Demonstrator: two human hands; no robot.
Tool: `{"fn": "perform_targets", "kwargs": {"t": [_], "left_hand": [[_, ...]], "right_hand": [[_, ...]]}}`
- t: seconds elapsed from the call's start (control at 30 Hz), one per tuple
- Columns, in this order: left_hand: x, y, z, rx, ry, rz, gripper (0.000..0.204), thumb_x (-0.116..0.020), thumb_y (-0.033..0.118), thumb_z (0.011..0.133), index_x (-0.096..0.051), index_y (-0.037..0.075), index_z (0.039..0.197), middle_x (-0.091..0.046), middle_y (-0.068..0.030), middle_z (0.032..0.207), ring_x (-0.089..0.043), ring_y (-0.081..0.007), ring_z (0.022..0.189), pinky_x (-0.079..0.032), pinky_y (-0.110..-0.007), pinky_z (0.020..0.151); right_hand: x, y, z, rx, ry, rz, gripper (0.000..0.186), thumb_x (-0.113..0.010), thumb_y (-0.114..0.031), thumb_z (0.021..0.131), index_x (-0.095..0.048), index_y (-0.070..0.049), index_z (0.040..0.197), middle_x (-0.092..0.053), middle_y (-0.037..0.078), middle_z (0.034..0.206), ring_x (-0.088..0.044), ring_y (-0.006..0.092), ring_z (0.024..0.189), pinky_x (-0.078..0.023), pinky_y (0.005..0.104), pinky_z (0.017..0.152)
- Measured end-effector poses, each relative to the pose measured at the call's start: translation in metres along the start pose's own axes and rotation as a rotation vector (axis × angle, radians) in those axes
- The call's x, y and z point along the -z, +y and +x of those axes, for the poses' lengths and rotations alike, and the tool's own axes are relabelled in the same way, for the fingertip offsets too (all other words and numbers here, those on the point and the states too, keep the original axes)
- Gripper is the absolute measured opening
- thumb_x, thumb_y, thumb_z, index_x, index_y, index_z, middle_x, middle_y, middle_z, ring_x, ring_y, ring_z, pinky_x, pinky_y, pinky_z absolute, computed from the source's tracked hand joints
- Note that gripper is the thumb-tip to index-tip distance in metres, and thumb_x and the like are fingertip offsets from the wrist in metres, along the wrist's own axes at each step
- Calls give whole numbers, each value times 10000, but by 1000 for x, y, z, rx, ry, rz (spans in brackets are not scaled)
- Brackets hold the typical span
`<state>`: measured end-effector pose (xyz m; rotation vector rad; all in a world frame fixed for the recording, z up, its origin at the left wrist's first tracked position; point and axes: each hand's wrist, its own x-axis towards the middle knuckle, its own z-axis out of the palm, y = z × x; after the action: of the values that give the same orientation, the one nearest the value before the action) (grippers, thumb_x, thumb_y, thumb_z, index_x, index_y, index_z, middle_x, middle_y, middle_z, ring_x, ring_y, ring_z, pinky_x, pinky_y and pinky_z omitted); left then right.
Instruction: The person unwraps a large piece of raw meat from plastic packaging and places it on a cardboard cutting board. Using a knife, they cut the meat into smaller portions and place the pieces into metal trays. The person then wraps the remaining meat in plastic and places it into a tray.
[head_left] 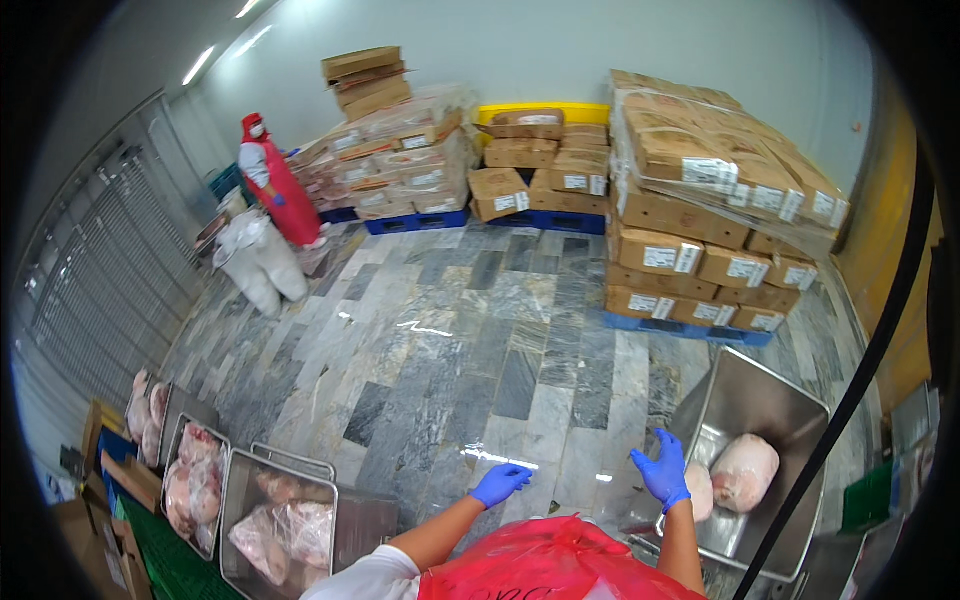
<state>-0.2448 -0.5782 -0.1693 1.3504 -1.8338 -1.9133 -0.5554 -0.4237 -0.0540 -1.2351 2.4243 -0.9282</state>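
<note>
My right hand (664, 470), in a blue glove, is held up at the near-left wall of a deep steel bin (712, 400), its fingers spread and nothing in them. Inside that bin lie large pale pieces of raw meat (746, 473), one partly hidden behind my right wrist. My left hand (502, 484), gloved the same, hangs over the tiled floor in front of my red apron (540, 565). Its fingers stretch to the right, holding nothing. Left of it stands another steel bin (365, 525) with plastic-wrapped meat (285, 540).
More meat-filled bins (196, 485) line the lower left beside cardboard (95, 540). Wrapped carton stacks (700, 190) stand on blue pallets (690, 328) at the back. A person in a red apron (285, 190) stands far left near white sacks (258, 262). A black strap (860, 385) crosses the right side.
</note>
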Motion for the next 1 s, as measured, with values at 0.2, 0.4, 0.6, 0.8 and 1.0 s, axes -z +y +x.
{"fn": "perform_targets", "kwargs": {"t": [0.2, 0.4, 0.6, 0.8, 1.0], "left_hand": [[16, -34, -35, 69, 261, -287, 284, -617, 235, 910, -651, 6, 1075, -675, -95, 981, -643, -157, 863, -514, -279, 759], [0, -36, -50, 92, 378, -323, 268, -615, 216, 911, -655, -24, 1023, -681, -101, 941, -653, -161, 849, -525, -283, 749], [-19, -37, -44, 45, 402, -374, 266, -612, 208, 911, -654, -32, 1017, -684, -96, 916, -648, -147, 837, -521, -277, 741], [-22, -49, -39, 51, 408, -330, 265, -610, 209, 913, -655, -31, 1014, -685, -95, 908, -649, -148, 825, -518, -276, 739], [-23, -46, -36, 49, 385, -333, 270, -612, 216, 914, -654, -31, 1016, -685, -98, 923, -656, -157, 837, -519, -276, 739]], "right_hand": [[-10, -16, 36, 99, -180, -25, 766, -716, -445, 757, -456, 7, 1318, -454, 275, 1311, -442, 403, 1227, -363, 450, 1028], [-13, -22, 57, 150, -256, -48, 780, -710, -468, 758, -453, -1, 1327, -445, 270, 1324, -428, 397, 1244, -356, 461, 1028], [-14, -17, 69, 168, -299, -48, 777, -703, -482, 763, -455, -7, 1327, -443, 266, 1327, -426, 390, 1249, -348, 461, 1032], [-10, -10, 67, 150, -278, -34, 771, -700, -483, 766, -459, -6, 1322, -451, 267, 1319, -430, 393, 1241, -350, 460, 1031], [2, 0, 63, 113, -249, -47, 769, -699, -482, 768, -458, -6, 1321, -456, 268, 1313, -442, 396, 1229, -361, 461, 1025]]}}
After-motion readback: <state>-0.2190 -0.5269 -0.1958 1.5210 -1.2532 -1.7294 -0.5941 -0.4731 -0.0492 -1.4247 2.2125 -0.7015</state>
